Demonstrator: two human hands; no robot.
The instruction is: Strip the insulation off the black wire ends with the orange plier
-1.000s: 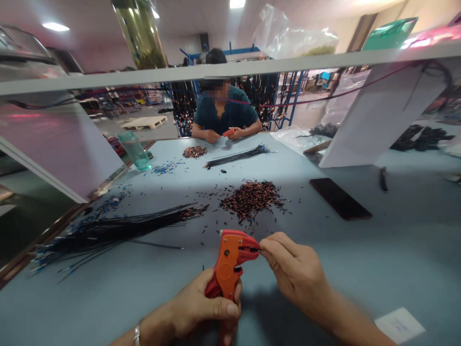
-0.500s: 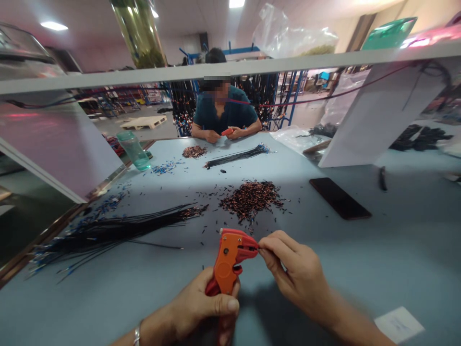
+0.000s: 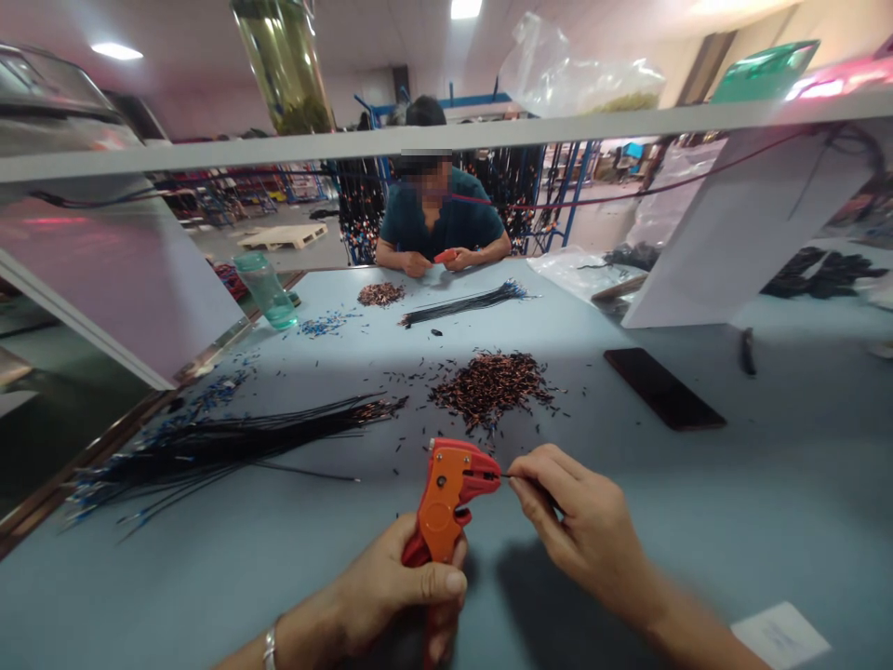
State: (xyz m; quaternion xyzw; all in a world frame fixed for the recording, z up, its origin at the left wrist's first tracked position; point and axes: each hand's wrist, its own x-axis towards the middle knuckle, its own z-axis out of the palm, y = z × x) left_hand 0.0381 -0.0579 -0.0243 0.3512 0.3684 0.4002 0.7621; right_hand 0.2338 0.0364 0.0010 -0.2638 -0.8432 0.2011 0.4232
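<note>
Fingers of the left hand (image 3: 383, 582) wrap a red-and-orange tool (image 3: 442, 493). The right hand (image 3: 582, 512) pinches a thin dark wire (image 3: 506, 476), nearly level, leading left to the tool's nose.

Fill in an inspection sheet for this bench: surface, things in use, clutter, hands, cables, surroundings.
Surface: pale blue tabletop, strewn with small bits.
Things in use: red-and-orange hand tool; thin black wire at its tip.
Clutter: pile of short dark and coppery pieces; dark phone; white paper.
Hands: left hand grips the tool; right hand pinches the wire.
Cables: black wire bundle at left; smaller bundle farther back; red cable below the shelf.
Surroundings: co-worker opposite, holding a red object.
</note>
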